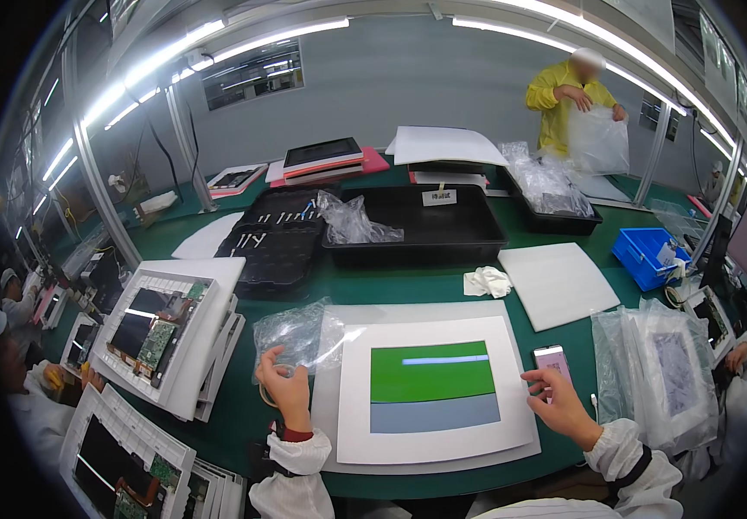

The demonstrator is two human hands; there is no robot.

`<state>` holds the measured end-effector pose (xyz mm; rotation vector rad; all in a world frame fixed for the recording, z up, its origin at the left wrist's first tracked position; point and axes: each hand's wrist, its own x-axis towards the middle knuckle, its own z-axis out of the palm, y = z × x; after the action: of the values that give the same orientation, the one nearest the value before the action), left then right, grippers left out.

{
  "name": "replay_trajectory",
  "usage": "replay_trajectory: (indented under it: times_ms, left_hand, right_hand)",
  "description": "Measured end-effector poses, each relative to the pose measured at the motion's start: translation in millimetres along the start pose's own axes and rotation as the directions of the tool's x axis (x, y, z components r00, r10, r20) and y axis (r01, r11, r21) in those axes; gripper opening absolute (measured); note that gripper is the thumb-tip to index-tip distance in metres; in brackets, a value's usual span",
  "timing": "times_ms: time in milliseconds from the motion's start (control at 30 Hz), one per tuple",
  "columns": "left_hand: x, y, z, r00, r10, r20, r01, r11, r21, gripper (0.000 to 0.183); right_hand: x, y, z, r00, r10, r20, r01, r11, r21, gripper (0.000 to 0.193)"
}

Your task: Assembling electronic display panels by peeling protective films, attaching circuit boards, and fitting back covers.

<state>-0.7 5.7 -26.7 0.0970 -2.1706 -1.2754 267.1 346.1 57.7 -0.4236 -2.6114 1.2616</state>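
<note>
In front of me lies a white-framed display panel (354, 432), its screen lit green above and grey-blue below. It rests on a pale foam sheet (525, 451). My left hand (287, 396) is beside the panel's left edge, fingers curled round a thin tan ring-shaped thing (264, 394) that I cannot name more exactly. A crumpled clear plastic bag (291, 333) lies just beyond that hand. My right hand (562, 408) hovers at the panel's right edge with its fingers apart, holding nothing. Partly under it is a smartphone (553, 356) with a lit pinkish screen.
Opened panels with circuit boards (162, 342) are stacked at the left. Black trays (417, 251) hold plastic film at the back. A white foam sheet (559, 281), a blue bin (646, 258) and bagged panels (672, 372) are at the right. A person in yellow (555, 104) handles a bag.
</note>
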Motion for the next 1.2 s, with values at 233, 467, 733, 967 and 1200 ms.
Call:
replay_trajectory:
  times_ms: [233,467,733,967,1200]
  left_hand:
    - [-19.4,48.9,-31.3,0.967,-0.054,0.249,0.131,0.944,-0.304,0.039]
    - [-49.3,44.8,-70.6,0.669,-0.133,0.732,0.309,0.944,-0.111,0.034]
    - [-25.4,45.7,-44.4,0.537,-0.218,0.815,0.168,0.974,0.15,0.046]
    - [-17.3,41.2,-38.6,0.465,-0.371,0.804,0.234,0.927,0.293,0.059]
    - [-13.6,82.0,-66.3,0.239,-0.431,0.87,0.575,0.785,0.231,0.047]
  right_hand:
    - [-0.7,22.8,15.6,0.986,0.166,0.033,-0.168,0.983,0.071,0.058]
    - [10.8,26.1,8.9,0.931,0.332,0.149,-0.354,0.92,0.167,0.058]
    - [21.0,11.6,2.6,0.878,0.419,0.233,-0.464,0.864,0.197,0.055]
    - [24.5,8.3,5.9,0.886,0.387,0.255,-0.43,0.891,0.144,0.055]
    - [27.2,12.9,3.2,0.889,0.388,0.244,-0.431,0.889,0.153,0.057]
